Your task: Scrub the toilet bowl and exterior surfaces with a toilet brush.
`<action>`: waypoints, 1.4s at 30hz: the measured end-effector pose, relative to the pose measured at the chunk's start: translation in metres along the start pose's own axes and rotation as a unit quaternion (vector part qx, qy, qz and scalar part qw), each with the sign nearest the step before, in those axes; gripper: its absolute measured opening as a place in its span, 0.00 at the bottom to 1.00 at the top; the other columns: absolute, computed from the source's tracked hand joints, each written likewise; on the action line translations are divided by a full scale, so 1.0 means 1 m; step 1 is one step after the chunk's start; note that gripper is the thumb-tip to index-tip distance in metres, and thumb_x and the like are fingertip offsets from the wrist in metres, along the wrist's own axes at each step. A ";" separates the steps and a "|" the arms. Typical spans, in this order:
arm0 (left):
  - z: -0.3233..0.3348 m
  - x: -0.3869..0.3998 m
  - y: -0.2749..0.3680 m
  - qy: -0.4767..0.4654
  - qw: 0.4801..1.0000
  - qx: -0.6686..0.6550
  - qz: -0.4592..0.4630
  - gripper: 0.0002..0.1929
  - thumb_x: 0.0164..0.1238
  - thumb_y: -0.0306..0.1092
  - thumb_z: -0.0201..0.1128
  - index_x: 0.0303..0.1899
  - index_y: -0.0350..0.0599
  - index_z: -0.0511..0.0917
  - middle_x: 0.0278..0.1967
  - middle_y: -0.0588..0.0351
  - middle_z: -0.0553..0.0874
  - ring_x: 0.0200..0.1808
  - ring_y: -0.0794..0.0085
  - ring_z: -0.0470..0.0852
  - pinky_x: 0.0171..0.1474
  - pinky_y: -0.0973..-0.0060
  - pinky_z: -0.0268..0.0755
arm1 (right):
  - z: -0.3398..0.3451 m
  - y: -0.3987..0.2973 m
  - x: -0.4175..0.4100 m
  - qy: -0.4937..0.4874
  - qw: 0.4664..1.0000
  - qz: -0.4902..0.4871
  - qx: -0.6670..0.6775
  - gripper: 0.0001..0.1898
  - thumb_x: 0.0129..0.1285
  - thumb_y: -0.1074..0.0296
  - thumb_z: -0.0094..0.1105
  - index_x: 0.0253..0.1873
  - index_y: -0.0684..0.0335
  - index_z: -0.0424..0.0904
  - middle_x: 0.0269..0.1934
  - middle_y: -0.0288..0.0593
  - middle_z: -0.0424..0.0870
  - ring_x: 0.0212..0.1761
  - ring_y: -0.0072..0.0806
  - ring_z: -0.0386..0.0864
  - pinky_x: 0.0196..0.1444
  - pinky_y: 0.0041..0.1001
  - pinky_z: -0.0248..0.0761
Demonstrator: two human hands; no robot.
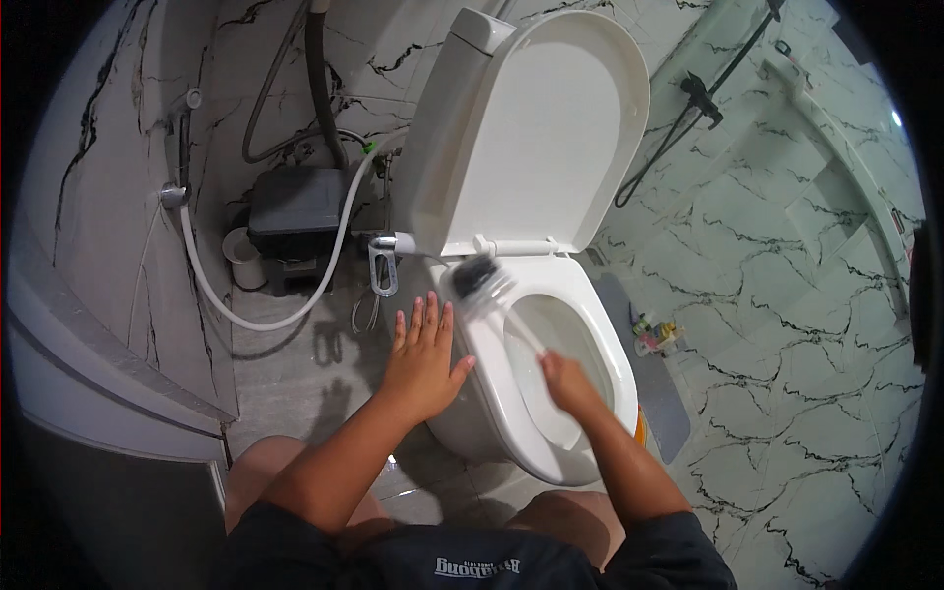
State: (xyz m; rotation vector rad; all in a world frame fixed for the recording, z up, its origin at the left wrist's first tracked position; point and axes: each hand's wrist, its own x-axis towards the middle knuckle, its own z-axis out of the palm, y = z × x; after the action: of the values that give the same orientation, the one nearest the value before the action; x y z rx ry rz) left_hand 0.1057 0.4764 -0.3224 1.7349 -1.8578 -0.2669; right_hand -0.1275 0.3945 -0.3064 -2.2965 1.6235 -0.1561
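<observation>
My right hand (566, 380) grips the handle of a toilet brush (483, 284) over the bowl. The brush's dark head, blurred, is at the back left of the rim of a white toilet (623, 376). Its lid (553, 133) stands raised against the tank. My left hand (424, 361) holds nothing; its fingers are spread beside the left outer side of the bowl. Whether it touches the bowl I cannot tell. Just beyond its fingertips is a chrome lever (383, 269) at the toilet's side.
A white hose (295, 321) loops down at the left from a wall-mounted sprayer (184, 140). Behind it stand a dark lidded bin (299, 210) and a white cup-shaped container (245, 258). On the right are a grey mat (667, 413), small colourful items (656, 335) and glass.
</observation>
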 end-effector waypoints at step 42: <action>-0.014 0.003 0.006 0.004 1.000 0.000 0.004 0.36 0.64 0.49 0.45 0.63 0.32 0.44 0.65 0.37 0.44 0.68 0.54 0.39 0.66 0.57 0.26 | -0.006 0.094 0.032 0.091 0.980 0.047 -0.169 0.23 0.68 0.58 0.30 0.32 0.71 0.71 0.32 0.62 0.75 0.35 0.55 0.74 0.40 0.45 0.66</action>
State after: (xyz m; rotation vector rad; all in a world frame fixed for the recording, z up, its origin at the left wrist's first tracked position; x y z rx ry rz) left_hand 0.1080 0.4782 -0.3068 1.7254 -1.8579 -0.2560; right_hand -0.2025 0.3350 -0.3342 -2.5071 1.9778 -0.0752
